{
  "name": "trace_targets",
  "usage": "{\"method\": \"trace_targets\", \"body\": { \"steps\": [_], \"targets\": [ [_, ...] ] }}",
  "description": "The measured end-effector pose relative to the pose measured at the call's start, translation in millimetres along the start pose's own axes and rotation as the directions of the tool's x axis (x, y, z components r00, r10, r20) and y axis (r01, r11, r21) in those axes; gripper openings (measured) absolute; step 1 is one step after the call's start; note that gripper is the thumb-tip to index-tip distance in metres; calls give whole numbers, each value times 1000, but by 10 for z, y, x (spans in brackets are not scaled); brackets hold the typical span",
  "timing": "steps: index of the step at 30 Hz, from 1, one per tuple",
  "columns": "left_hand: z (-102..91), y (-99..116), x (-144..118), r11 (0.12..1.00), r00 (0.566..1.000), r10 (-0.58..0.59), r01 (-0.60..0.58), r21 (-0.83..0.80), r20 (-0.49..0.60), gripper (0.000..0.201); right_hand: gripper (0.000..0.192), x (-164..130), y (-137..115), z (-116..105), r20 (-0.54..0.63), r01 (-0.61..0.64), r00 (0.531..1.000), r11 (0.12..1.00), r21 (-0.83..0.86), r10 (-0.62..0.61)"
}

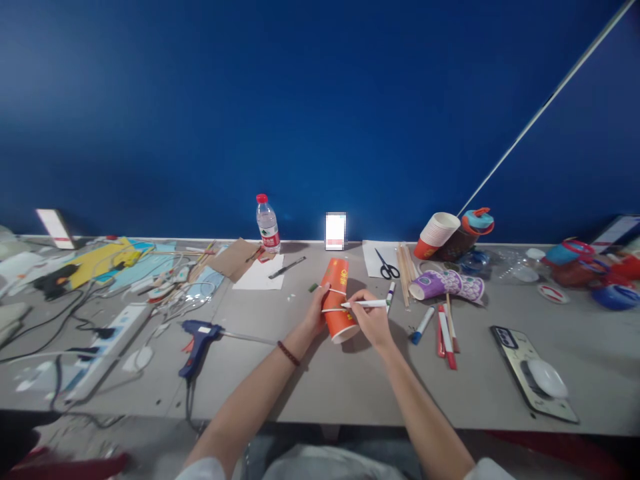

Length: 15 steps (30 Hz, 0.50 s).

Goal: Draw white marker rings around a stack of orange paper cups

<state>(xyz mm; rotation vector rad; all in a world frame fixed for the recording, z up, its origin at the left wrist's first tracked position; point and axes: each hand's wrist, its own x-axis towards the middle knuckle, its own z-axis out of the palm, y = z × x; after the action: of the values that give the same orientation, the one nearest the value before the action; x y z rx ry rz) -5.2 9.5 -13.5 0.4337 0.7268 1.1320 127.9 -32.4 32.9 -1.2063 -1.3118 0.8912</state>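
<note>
Orange paper cups [340, 323], joined or nested in a column with white rims, lie tilted on the table with the open end toward me. My left hand [316, 313] is closed around their left side; its fingertips are partly hidden. In my right hand [373, 323] is a white marker [371, 304], pinched with its tip pointing left at the cups' side. Whether the tip touches the paper is too small to tell. A small green piece [313, 288], perhaps a cap, lies just left of the cups.
Left of my arms lie a blue glue gun [200, 340] and a power strip [110, 353] with cables. A water bottle [269, 228] and a phone [335, 231] stand behind. Rightward are scissors [389, 267], purple cups [437, 283], markers [444, 333] and another phone [520, 367].
</note>
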Motion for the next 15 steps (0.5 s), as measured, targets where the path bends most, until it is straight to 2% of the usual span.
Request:
{"method": "trace_targets", "body": {
  "steps": [12,15],
  "targets": [
    [-22,-12,41,997,995,-70,71,-18,65,42,12,14,-1,-20,-10,-7,1000,1000,-5,7],
    [-20,-18,55,999,998,-36,37,-22,50,40,13,15,25,-13,-23,-24,999,999,33,25]
  ]
}}
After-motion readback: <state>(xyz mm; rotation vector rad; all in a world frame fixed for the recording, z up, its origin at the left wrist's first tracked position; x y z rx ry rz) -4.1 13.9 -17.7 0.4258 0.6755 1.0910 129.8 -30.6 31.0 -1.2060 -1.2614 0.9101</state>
